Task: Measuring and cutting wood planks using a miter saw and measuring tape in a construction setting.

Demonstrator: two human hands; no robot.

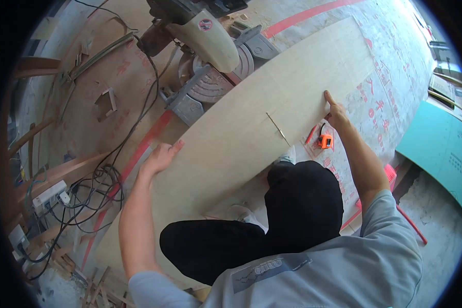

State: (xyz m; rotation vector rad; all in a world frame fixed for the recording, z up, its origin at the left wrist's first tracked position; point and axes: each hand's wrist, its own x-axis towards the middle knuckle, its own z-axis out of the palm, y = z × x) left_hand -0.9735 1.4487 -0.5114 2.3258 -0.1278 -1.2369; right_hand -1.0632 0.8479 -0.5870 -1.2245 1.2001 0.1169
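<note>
A long pale plywood board (251,118) lies across the floor in front of my knees, one end under a miter saw (210,46). My left hand (160,156) grips the board's left edge, fingers over the top. On the opposite edge, my right hand (335,112) holds the board with the index finger stretched along it. A thin cut line (278,128) runs in from the board's near edge.
An orange tape measure (325,140) and a red pencil (311,134) lie on the printed floor covering beside my right hand. Tangled black cables (95,185) and a power strip (49,194) sit at left. Wood offcuts lie at far left. A teal panel (436,149) leans at right.
</note>
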